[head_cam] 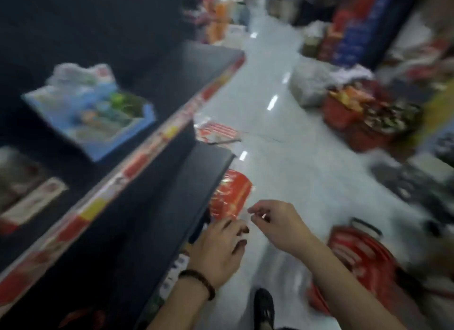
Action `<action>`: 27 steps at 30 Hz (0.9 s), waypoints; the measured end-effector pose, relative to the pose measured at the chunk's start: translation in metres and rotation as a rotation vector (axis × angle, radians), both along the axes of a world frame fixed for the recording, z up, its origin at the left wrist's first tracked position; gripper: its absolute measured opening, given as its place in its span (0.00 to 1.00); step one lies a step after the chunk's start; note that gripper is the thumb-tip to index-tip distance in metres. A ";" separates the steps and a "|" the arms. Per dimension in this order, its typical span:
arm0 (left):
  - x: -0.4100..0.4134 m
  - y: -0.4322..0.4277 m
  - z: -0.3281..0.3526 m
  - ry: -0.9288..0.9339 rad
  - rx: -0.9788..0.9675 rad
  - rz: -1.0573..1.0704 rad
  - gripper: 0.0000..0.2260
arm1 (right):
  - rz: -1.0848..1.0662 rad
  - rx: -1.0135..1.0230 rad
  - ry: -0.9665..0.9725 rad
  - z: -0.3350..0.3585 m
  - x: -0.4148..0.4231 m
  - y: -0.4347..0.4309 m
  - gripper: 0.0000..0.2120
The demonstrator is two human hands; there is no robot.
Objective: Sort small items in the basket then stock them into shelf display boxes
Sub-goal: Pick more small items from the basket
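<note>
The whole view is smeared by motion, so labels and small items cannot be read. The dark lower shelf board (196,172), flat and matt with a red-and-yellow price strip along its edge, hides whatever lies beneath it, apart from a red glossy crinkled packet (231,197) poking out past its front edge.

Just in front of that edge, the left hand (218,251) has bent fingers pointing at the packet. The right hand (275,224), beside it and farther from the shelf, brings thumb and forefinger close together. A faint clear film seems to glint between the two hands, but the blur hides whether either hand has hold of it. A dark beaded bracelet (199,279) circles the left wrist.

The red ribbed plastic basket (356,253) with a black handle sits on the white glossy floor (282,157), well out from the shelf board on the right-hand side; its contents are unreadable and the right forearm partly covers it.

Above the shelf board, on a higher shelf, stands a blue cardboard display box (115,145) holding pale plastic-wrapped items. A black shoe (264,305) is cut off at the bottom edge.
</note>
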State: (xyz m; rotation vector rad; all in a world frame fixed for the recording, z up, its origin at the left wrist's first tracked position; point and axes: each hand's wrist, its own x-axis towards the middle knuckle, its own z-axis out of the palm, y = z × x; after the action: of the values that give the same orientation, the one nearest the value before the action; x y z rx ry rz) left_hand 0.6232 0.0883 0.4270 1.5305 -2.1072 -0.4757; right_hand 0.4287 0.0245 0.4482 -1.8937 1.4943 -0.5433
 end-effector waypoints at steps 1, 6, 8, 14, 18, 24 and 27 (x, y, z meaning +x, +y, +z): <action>-0.016 -0.005 -0.009 -0.015 0.062 -0.060 0.07 | -0.044 0.066 0.051 -0.014 -0.028 0.010 0.07; -0.137 -0.019 -0.042 -0.182 0.261 -0.375 0.08 | -0.418 0.244 0.155 -0.062 -0.191 0.086 0.10; -0.190 -0.021 -0.054 -0.225 0.294 -0.474 0.06 | -0.529 0.322 0.188 -0.075 -0.248 0.117 0.10; -0.343 -0.031 -0.097 -0.357 0.428 -0.596 0.07 | -0.788 0.522 0.071 -0.132 -0.390 0.178 0.07; -0.420 -0.046 -0.142 -0.435 0.540 -0.593 0.05 | -0.819 0.650 0.012 -0.181 -0.464 0.188 0.04; -0.503 -0.082 -0.266 -0.476 0.631 -0.600 0.08 | -0.794 0.785 -0.008 -0.290 -0.543 0.147 0.06; -0.524 -0.100 -0.348 -0.486 0.681 -0.583 0.12 | -0.799 0.825 -0.046 -0.366 -0.559 0.113 0.07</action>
State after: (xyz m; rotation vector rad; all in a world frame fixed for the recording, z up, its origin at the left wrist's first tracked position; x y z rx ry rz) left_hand 0.0987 -0.0117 0.0793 1.4225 -2.9971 -1.2323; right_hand -0.1307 0.1370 0.0821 -0.6283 2.0052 -0.2211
